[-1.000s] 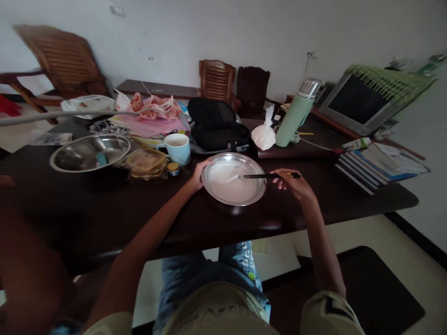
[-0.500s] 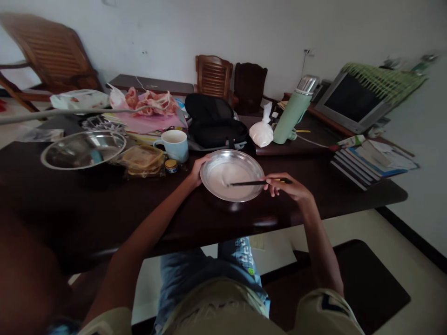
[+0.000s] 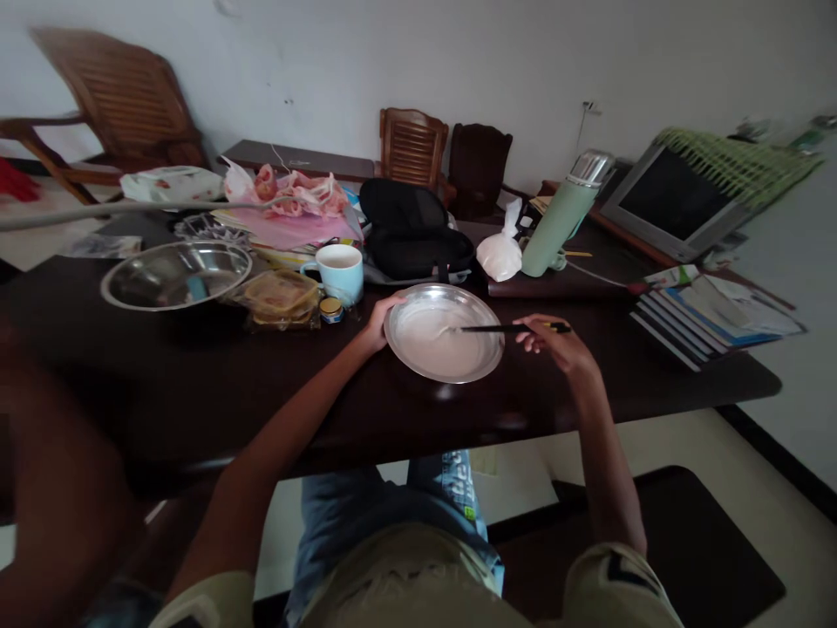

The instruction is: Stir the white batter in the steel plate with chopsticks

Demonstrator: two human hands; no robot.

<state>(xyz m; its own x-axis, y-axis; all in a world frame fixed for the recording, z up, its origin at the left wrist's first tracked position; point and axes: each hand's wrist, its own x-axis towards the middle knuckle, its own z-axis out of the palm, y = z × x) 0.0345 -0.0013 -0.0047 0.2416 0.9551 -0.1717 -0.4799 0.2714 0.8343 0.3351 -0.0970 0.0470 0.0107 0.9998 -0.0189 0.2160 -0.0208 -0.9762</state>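
A round metal bowl [image 3: 445, 377] stands on the dark table, with a pale, milky liquid [image 3: 435, 344] in it. My left hand [image 3: 379, 323] is closed on the bowl's left rim. In my right hand [image 3: 553, 338], to the right of the bowl, are black chopsticks [image 3: 490, 329], held nearly level across the right rim. Their tips reach into the liquid near the middle, where streaks show on its surface. Behind the bowl lies an open black case [image 3: 418, 235]. A light blue mug [image 3: 341, 272] and a small jar [image 3: 331, 310] stand left of my left hand.
Further left are a wide metal basin [image 3: 131, 292] and wrapped plastic tubs [image 3: 281, 301]. A tied bag of white powder [image 3: 502, 255] and a green thermos [image 3: 562, 218] stand behind, on the right. Books [image 3: 680, 323] are stacked at the right end. Another person's arm [image 3: 58, 488] shows at lower left.
The chopsticks' tips have moved right and slightly back through the liquid, and my right hand has shifted away from the bowl's rim. My left hand keeps its hold. The view has turned slightly left.
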